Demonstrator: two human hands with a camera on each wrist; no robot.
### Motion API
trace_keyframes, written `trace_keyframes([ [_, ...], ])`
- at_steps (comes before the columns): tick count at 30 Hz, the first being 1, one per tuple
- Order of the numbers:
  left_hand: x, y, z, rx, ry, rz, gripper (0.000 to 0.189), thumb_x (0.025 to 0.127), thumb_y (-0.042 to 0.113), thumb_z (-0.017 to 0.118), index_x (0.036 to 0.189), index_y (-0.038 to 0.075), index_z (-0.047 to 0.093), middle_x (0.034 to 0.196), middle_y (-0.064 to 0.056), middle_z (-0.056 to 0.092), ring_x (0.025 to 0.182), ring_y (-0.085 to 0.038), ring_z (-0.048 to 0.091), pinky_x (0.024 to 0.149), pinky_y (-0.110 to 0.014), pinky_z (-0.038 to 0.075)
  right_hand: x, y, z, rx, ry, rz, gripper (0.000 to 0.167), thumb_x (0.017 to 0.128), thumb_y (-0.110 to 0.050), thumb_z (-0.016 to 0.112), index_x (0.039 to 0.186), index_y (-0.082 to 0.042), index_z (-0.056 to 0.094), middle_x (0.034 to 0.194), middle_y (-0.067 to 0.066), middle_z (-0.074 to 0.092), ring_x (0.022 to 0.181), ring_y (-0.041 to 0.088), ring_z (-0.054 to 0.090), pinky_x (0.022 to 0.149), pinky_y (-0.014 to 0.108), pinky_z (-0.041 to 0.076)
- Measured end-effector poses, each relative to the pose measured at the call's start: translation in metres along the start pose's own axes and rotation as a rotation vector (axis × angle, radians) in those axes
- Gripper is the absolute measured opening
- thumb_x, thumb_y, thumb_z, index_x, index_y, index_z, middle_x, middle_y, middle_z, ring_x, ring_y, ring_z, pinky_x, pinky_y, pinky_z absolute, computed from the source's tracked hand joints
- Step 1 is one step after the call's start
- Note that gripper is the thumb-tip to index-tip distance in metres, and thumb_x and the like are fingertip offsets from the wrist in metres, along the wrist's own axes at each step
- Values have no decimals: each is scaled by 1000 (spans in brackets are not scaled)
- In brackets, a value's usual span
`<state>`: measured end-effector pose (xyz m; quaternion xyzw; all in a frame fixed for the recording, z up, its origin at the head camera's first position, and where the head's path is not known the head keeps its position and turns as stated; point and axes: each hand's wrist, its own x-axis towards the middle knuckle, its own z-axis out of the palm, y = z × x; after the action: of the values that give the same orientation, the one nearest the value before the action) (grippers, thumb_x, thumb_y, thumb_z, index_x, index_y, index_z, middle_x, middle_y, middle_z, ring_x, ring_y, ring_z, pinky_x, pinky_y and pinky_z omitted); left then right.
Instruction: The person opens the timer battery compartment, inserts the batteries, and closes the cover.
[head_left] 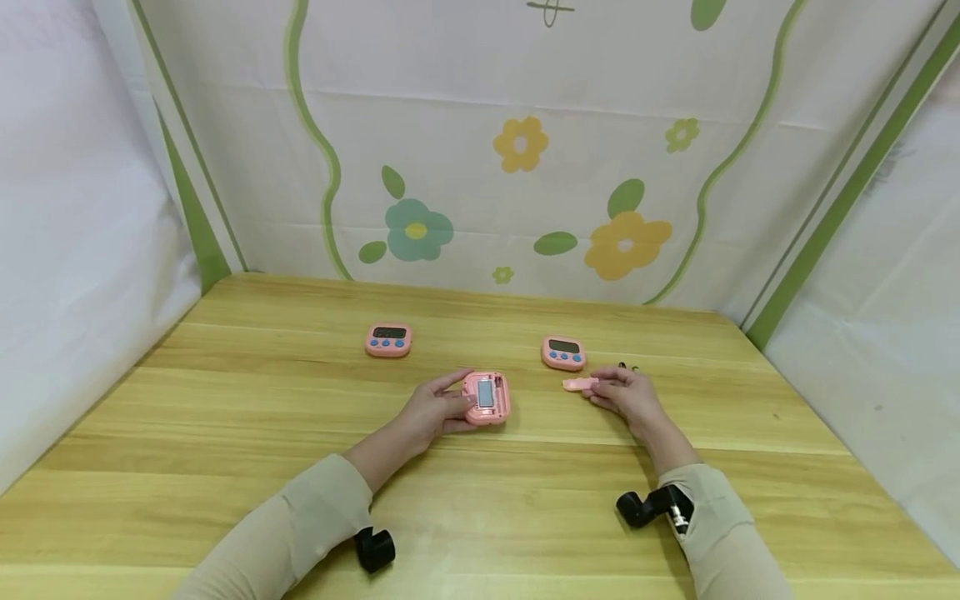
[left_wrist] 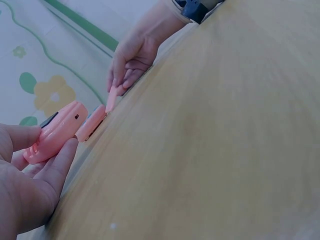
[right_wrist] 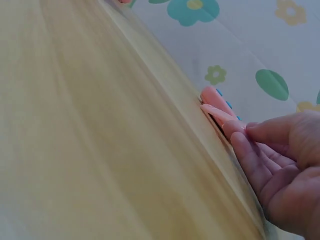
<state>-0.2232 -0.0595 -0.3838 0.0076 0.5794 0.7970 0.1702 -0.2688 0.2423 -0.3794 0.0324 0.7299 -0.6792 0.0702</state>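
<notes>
My left hand [head_left: 431, 412] grips a pink digital timer [head_left: 502, 408], its back turned up in the head view. A pale grey rectangle sits in the middle of that back, and the long battery slot beside it is uncovered. In the left wrist view the timer [left_wrist: 57, 134] is edge-on between thumb and fingers. Over to the right, my right hand [head_left: 626, 398] pinches a thin pink battery cover [head_left: 576, 384] by one end, low over the table. Seen from the right wrist, the cover [right_wrist: 216, 112] overlaps another timer [right_wrist: 212, 95] behind it.
Two more pink timers with blue buttons lie face up on the wooden table [head_left: 480, 517], one at the back left [head_left: 388, 341] and one at the back right [head_left: 563, 353]. Small dark objects [head_left: 622, 365] show just behind my right hand. A flowered cloth [head_left: 450, 108] hangs behind the table.
</notes>
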Motion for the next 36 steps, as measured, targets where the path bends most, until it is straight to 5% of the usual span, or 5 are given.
trace_keyframes([
  [30,1,0,-2,8,-28,13,53,82,-4,52,131,7,36,95,-20,57,72,-23,60,69,-37,50,2,1,-2,-51,11,5,39,84,1,52,120,12,41,115,26,45,82,14,59,77,26,47],
  [36,2,-1,-2,6,-37,13,53,81,-4,53,131,7,37,93,-19,57,73,-23,60,69,-38,50,2,-4,-19,23,-17,-79,48,81,-5,59,120,14,39,108,20,52,85,20,58,78,30,47],
])
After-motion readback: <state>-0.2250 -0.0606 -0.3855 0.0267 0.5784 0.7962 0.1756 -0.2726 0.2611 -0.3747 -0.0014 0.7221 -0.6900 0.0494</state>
